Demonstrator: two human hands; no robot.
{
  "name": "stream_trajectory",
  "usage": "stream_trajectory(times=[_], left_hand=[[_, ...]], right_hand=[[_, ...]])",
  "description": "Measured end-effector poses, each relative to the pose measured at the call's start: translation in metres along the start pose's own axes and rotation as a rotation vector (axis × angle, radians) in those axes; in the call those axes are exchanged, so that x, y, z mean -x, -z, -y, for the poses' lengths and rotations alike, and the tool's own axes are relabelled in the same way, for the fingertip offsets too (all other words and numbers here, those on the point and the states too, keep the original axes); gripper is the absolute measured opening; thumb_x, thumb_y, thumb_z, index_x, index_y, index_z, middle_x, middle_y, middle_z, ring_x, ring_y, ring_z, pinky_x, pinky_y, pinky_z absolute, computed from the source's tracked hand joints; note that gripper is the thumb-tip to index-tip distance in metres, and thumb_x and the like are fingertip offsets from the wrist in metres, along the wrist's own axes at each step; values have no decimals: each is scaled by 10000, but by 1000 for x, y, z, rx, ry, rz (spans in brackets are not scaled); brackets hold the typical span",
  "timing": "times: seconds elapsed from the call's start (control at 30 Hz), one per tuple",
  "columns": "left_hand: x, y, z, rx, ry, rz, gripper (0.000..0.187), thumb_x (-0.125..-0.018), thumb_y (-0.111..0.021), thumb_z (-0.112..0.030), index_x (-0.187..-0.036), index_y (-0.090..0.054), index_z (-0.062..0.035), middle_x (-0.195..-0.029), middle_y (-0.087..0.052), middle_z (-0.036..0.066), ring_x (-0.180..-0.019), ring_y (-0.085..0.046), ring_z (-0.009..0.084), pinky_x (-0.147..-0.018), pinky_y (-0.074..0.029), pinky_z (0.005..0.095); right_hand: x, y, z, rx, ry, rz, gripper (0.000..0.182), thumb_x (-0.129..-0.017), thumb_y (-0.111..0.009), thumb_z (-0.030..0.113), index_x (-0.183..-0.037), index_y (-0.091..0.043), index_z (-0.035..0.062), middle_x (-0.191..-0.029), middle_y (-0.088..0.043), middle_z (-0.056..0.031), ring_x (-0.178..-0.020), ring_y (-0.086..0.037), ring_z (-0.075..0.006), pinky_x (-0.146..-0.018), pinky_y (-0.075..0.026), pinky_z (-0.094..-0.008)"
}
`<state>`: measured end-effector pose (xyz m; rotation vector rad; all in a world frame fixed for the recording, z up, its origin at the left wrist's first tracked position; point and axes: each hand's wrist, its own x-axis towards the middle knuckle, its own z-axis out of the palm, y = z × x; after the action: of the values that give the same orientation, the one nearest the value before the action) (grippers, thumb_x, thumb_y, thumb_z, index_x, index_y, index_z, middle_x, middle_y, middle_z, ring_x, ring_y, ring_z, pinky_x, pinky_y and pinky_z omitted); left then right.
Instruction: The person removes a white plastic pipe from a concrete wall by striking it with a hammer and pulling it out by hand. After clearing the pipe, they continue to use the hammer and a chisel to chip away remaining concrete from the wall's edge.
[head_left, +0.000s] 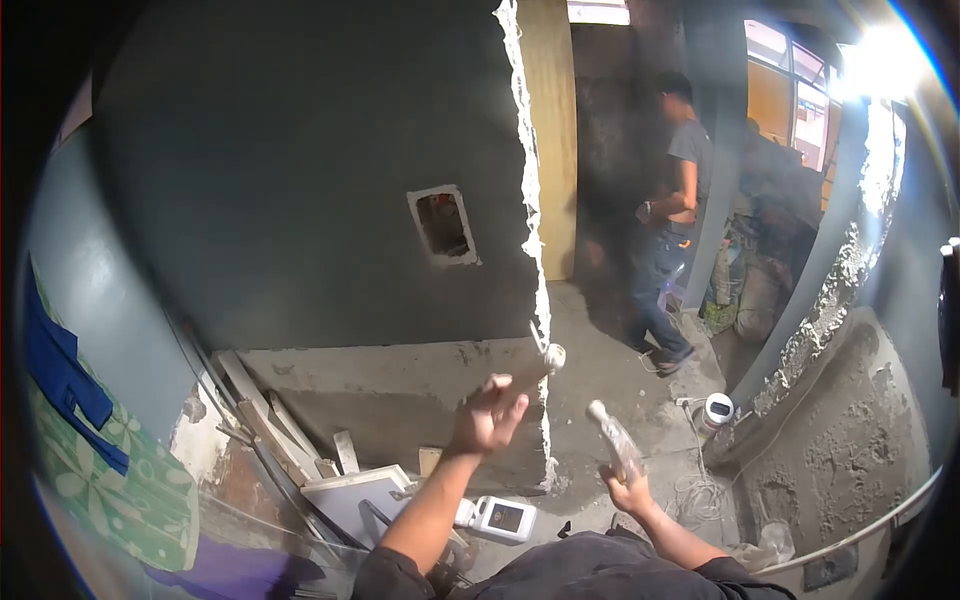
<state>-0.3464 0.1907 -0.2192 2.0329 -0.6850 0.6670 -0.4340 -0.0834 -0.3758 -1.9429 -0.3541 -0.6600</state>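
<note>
My left hand [487, 418] is raised in front of the low grey wall section, its fingers bent around something brownish and blurred. A pale round end [556, 356] shows just beyond it, beside the rough white wall edge [530, 190]. Lower and to the right, my right hand [627, 487] is closed on the lower end of a whitish, tapered tool [617, 441]. That tool tilts up and left to a pale rounded tip; its exact kind is unclear.
Another person [682, 185] stands beyond the wall edge. A white container [502, 519] is on the floor, near a white board [350, 500] and wooden strips [262, 425]. A white bucket [717, 410] and loose cable [698, 497] lie right. The dark wall has a rectangular hole [443, 225].
</note>
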Motion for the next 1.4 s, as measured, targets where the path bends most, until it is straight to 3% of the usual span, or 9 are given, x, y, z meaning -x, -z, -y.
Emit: stream_trajectory(times=[0.2, 0.23, 0.33, 0.7, 0.87, 1.1, 1.17, 1.2, 1.4], left_hand=[[-71, 12, -3, -33, -116, -55, 276, -983, -606, -352, -1034, -635, -82, -721, -629, 90, -612, -641, 259, -579, -508, 372], [-75, 12, -2, -9, -101, -59, 297, -986, -602, -357, -1018, -644, -65, -731, -637, 99, -615, -641, 273, -585, -509, 377], [-78, 11, 3, 5, -61, -62, 339, -994, -591, -366, -994, -655, -33, -744, -651, 120, -631, -645, 293, -602, -510, 379], [-79, 9, 12, 137, -39, -88, 353, -996, -601, -342, -933, -657, 1, -684, -590, 109, -592, -555, 246, -584, -458, 343], [-80, 11, 15, 48, -79, -69, 366, -989, -622, -360, -947, -640, 3, -644, -553, 76, -579, -522, 155, -552, -435, 321], [-82, 7, 27, 120, -114, -77, 348, -991, -615, -332, -938, -631, 11, -711, -572, 135, -602, -554, 272, -586, -448, 368], [-80, 9, 26, 115, -105, -60, 340, -989, -620, -329, -944, -634, 8, -691, -566, 132, -589, -555, 266, -573, -445, 368], [-79, 10, 23, 109, -64, -36, 332, -989, -622, -325, -942, -632, 3, -681, -564, 131, -581, -556, 266, -565, -443, 366], [-84, 13, 21, 130, -102, -66, 309, -990, -622, -304, -887, -597, -14, -649, -543, 117, -571, -552, 238, -552, -430, 355]], right_hand=[[-57, 20, 64, -347, -100, 37, 168, -884, -505, 79, -1007, -577, -9, -754, -547, -71, -645, -518, -211, -622, -437, -362], [-63, 15, 60, -300, 6, 34, 461, -997, -505, 461, -1059, -482, 5, -752, -483, -11, -618, -433, -97, -562, -383, -260], [-78, 38, 96, -239, 73, 125, 603, -986, -463, 604, -1028, -478, 3, -716, -500, -43, -623, -477, -128, -574, -398, -279], [-125, 0, 83, -376, 637, 21, 418, -952, -600, 415, -829, -564, 17, -657, -493, -83, -568, -517, -163, -496, -399, -304], [-138, -23, 97, 11, 9, 84, 135, -902, -572, 115, -914, -487, 11, -696, -563, -217, -627, -596, -444, -576, -482, -410], [-114, -16, 81, 92, 170, 198, 123, -785, -689, 93, -706, -624, 25, -735, -652, -151, -675, -670, -298, -613, -511, -350], [-129, -10, 95, -587, -791, 68, 103, -803, -682, 88, -812, -608, 18, -747, -660, -162, -684, -678, -308, -612, -517, -355], [-132, -17, 92, 15, -6, 60, 157, -811, -655, 82, -924, -572, 12, -745, -643, -195, -674, -658, -370, -614, -526, -374], [-119, -13, 97, -10, 289, 70, 223, -773, -722, 125, -928, -585, 41, -699, -601, -150, -607, -635, -354, -571, -515, -383]])
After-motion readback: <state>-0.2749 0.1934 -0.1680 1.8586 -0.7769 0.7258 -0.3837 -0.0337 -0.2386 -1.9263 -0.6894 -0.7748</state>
